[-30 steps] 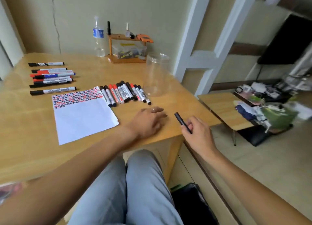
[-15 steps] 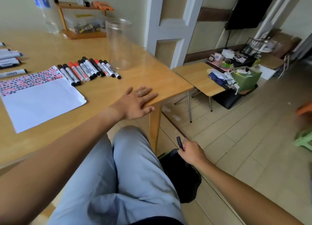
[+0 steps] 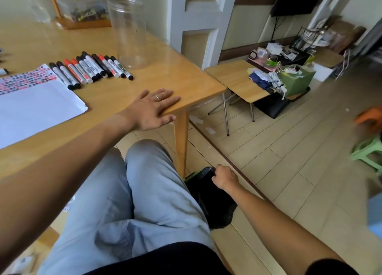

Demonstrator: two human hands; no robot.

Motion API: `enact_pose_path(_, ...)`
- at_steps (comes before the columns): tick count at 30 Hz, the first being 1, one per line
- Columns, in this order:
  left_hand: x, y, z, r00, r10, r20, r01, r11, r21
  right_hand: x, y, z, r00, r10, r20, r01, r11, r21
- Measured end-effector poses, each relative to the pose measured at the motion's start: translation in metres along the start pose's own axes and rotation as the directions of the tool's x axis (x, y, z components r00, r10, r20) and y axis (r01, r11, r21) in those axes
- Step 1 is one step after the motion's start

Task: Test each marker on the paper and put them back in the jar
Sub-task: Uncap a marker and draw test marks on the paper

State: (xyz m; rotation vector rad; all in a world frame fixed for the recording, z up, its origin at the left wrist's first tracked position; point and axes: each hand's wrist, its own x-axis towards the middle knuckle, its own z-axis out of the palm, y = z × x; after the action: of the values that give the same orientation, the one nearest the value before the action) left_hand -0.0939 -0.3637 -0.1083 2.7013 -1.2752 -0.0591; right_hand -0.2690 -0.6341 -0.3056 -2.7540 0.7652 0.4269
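- Your left hand [image 3: 153, 109] lies flat with fingers spread on the desk [image 3: 186, 84], at its near right corner, holding nothing; a ring sits on one finger.
- Your right hand [image 3: 224, 176] is down beside your leg, fingers curled together over the top of a black bag [image 3: 215, 204] on the floor; you cannot tell from here whether anything is inside that fist.
- The markers [image 3: 91, 68] lie in a row, side by side, on the desk, well apart from both hands and just right of the paper [image 3: 37, 105].
- The paper's far strip is covered in red and black dots; the remainder is blank.
- The clear jar [image 3: 131, 33] stands upright just beyond the right end of the row, near the desk's right edge, with nothing in it.
- Bare desk lies between your left hand and the markers.
- Past the corner, a small folding table [image 3: 233, 78] stands on the tiled floor.
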Motion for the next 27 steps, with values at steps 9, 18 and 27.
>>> enact_pose_path(9, -0.012, -0.007, -0.006, 0.997, 0.030, -0.072, -0.038, 0.994, -0.107, -0.025, -0.062, -0.120, 0.888, -0.429, -0.167, 0.446, 0.891, 0.082)
enact_pose_path(18, -0.060, -0.079, -0.052, 0.953, -0.174, -0.248, 0.141, 0.979, -0.144, -0.072, -0.197, -0.217, 0.556, -0.715, -0.424, 0.821, 0.552, 0.146)
enact_pose_path(27, -0.159, -0.191, -0.049, 0.775, -0.424, -0.468, 0.430, 0.897, -0.101, -0.042, -0.370, -0.182, 0.357, -0.850, -0.388, 0.934, 0.333, 0.129)
